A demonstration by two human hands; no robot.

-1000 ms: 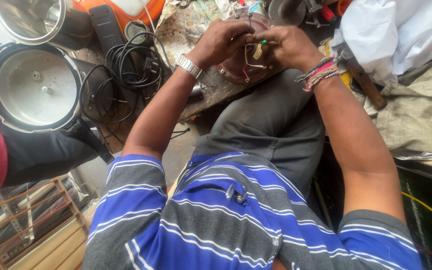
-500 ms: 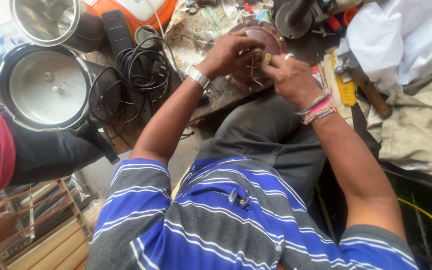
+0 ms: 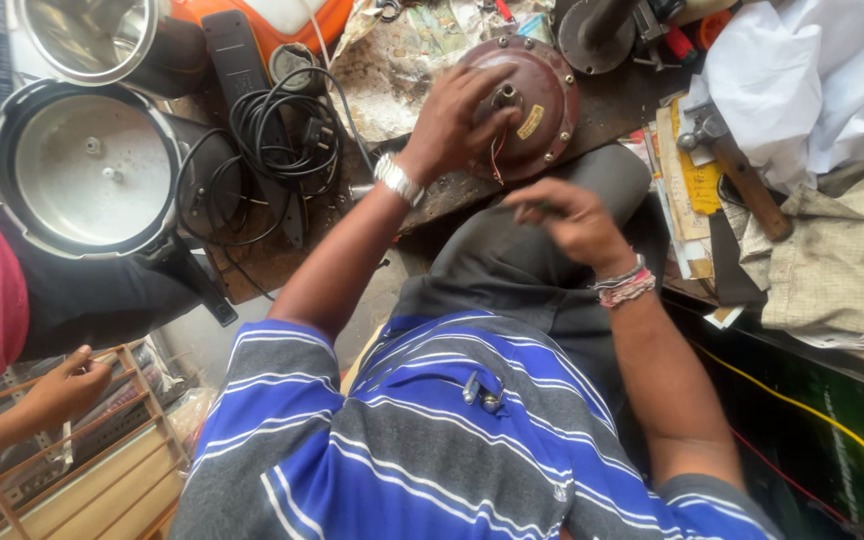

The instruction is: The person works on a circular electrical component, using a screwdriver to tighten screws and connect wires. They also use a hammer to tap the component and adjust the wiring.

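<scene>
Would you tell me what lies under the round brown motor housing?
The motor housing rests on a stained workbench, the left hand on its near side. What lies directly beneath is covered.

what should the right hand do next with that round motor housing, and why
Probably bring the right hand back up to the loose wires. The left hand rests on the round brown motor housing, steadying it, while the right hand hovers above the lap, away from the wires hanging at its centre.

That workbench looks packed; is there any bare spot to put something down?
Hardly. A worn strip of bench shows between the coiled black cable and the round maroon motor housing under the left hand. Pots, tools and cloth crowd the rest.
</scene>
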